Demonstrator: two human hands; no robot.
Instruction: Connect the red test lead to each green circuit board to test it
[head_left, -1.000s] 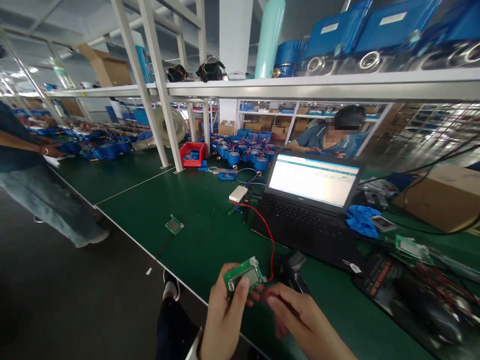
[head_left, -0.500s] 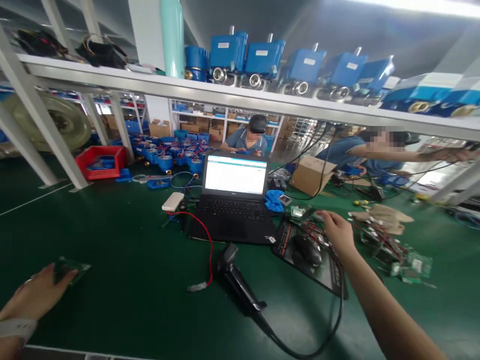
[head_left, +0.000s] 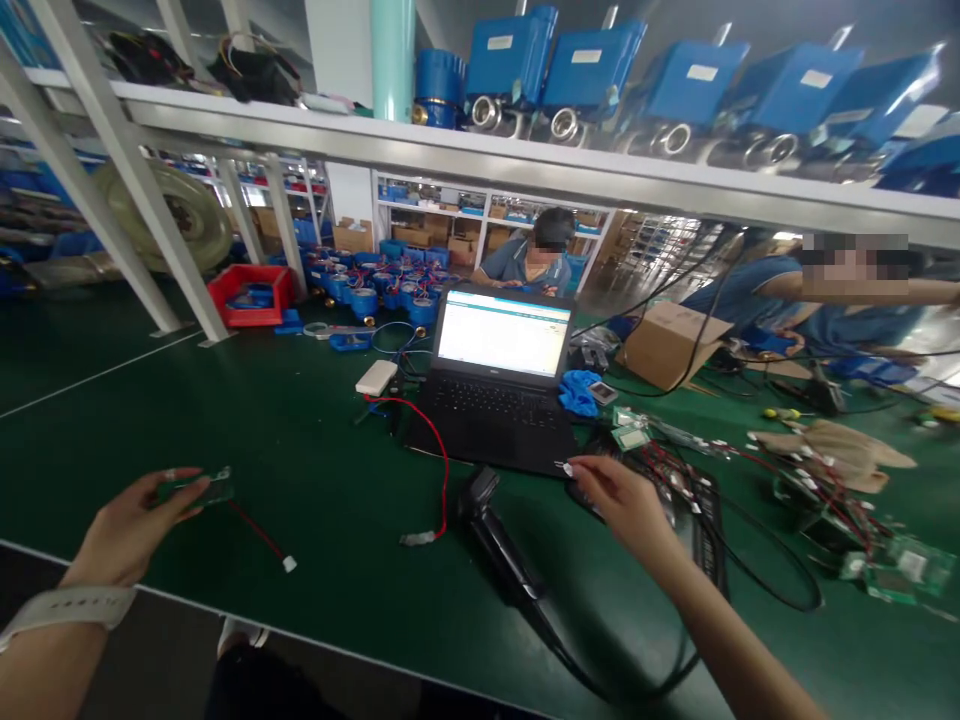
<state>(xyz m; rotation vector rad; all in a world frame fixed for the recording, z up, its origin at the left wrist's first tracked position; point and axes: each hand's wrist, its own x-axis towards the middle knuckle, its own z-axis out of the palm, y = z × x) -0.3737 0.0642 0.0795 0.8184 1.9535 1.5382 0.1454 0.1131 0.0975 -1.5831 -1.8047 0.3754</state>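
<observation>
My left hand (head_left: 127,525) reaches over the green bench at the lower left, fingers pinched on a small green circuit board (head_left: 201,488) with a red wire (head_left: 259,535) trailing from it. My right hand (head_left: 619,500) hovers right of centre, just off the front right corner of the black laptop (head_left: 499,385). Its fingers are stretched toward a green board (head_left: 630,437) with red wires, and it holds nothing. A black handheld scanner (head_left: 487,530) lies between my hands.
A red cable (head_left: 435,445) runs from a white box (head_left: 376,377) past the laptop. Loose boards and wires (head_left: 825,500) litter the right. A cardboard box (head_left: 671,345), blue meters (head_left: 375,290) and a red tray (head_left: 251,295) sit further back. Two other people work behind.
My left hand has carried the circuit board out to the left side of the bench. My right hand reached to the wired boards on the right, then drew back toward the laptop corner.
</observation>
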